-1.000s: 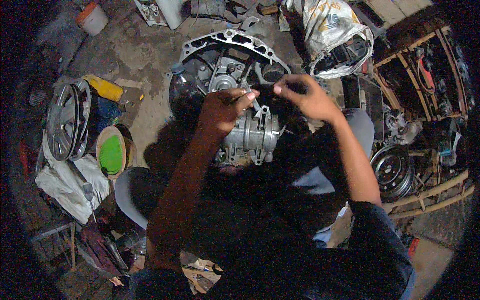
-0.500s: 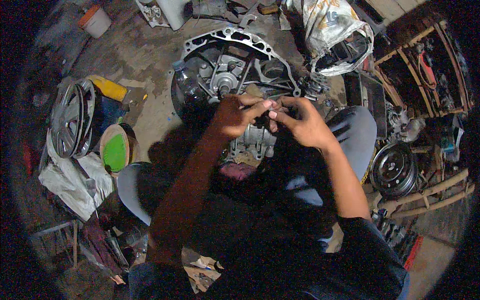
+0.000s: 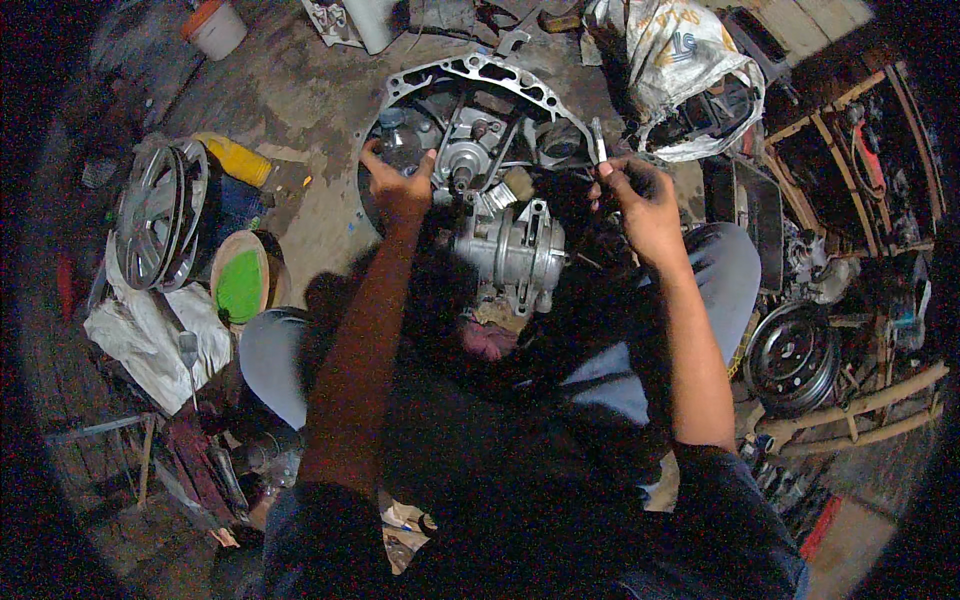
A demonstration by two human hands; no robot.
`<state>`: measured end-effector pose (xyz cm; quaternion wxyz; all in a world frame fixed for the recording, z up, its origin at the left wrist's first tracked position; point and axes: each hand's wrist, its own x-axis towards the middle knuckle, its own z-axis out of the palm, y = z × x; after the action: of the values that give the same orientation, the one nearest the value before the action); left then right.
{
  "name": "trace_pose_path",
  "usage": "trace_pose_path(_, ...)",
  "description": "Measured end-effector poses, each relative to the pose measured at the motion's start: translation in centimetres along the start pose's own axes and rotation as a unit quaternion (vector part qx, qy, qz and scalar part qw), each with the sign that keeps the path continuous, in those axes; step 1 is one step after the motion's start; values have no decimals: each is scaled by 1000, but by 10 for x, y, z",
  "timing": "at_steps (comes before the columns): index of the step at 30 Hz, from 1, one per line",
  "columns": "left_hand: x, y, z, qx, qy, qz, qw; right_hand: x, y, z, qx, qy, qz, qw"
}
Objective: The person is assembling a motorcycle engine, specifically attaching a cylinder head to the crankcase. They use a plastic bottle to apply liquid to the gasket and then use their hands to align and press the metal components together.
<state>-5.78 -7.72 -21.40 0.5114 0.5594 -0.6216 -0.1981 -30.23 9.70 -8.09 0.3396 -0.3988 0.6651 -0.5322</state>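
My left hand is wrapped round the lower part of a clear plastic bottle, thumb on one side and fingers on the other. The bottle stands at the left inside a big metal gearbox housing. At the housing's right end, my right hand pinches a slim pale stick-like object pointing up; its kind is unclear. Between my arms sits a silver cylindrical metal part, with a pinkish cloth at its near end. A shaft protrudes from the housing's middle.
Wheel rims and a green-topped round container lie at the left. A white sack with parts stands far right. Another dark wheel and a wooden rack are on the right. A bucket stands far left.
My hands were together over the housing, fingers meeting at something small. They have parted: the left has gone left onto the bottle, the right has moved right with the pale object.
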Motion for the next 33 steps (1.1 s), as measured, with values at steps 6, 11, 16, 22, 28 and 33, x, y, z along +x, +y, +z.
trace_pose_path(6, 10, 24, -15, -56, 69, 18, 996, -7, -7, -9, 16, 22, 16, 999)
trace_pose_path(11, 29, 126, -84, -36, -57, 18, 998, -13, -10, -23, 25, 35, 4, 999)
trace_pose_path(16, -37, 48, -81, -139, -375, -33, 916, -13, -11, -20, 31, 11, -27, 999)
trace_pose_path(22, -102, 110, -97, -132, -612, -133, 769, -17, -8, -25, 59, 25, 16, 998)
trace_pose_path(28, -137, 87, -86, -156, -564, -276, 763, -16, -5, -26, 12, 32, -15, 999)
trace_pose_path(33, -118, 114, -89, -187, -574, -379, 701, -13, -3, -26, 52, 40, 18, 998)
